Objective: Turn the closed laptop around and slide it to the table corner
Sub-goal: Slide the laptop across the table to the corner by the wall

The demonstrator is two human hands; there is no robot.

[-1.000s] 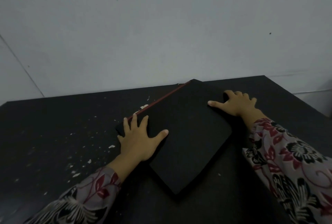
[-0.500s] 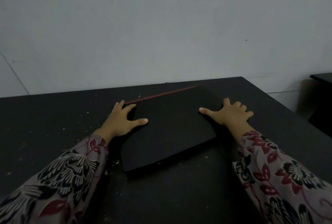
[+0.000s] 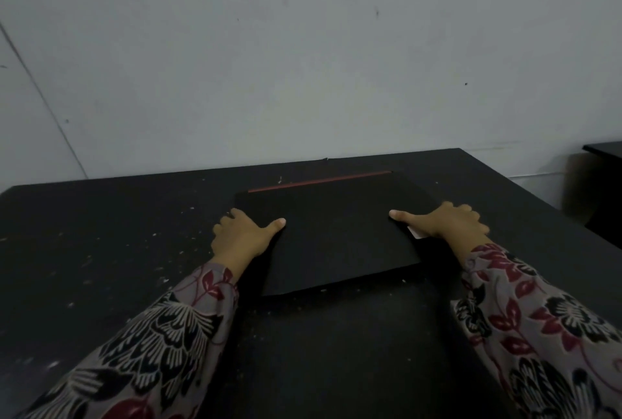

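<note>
A closed black laptop (image 3: 336,230) with a thin red strip along its far edge lies flat on the black table (image 3: 101,250), near the far right corner and almost square to the table's back edge. My left hand (image 3: 240,237) grips its left side, thumb on the lid and fingers curled over the edge. On the right side my right hand (image 3: 447,221) holds it the same way, thumb pointing inward across the lid. A small pale sticker shows under the right thumb.
A grey wall (image 3: 303,65) rises right behind the table's back edge. White flecks and crumbs litter the table's left half. The table's right edge runs diagonally at the right. Another dark piece of furniture (image 3: 606,152) stands beyond it.
The laptop has turned from a diagonal lie to nearly square with the table's back edge, red strip facing the wall. Both hands shifted from flat on the lid to gripping its left and right sides.
</note>
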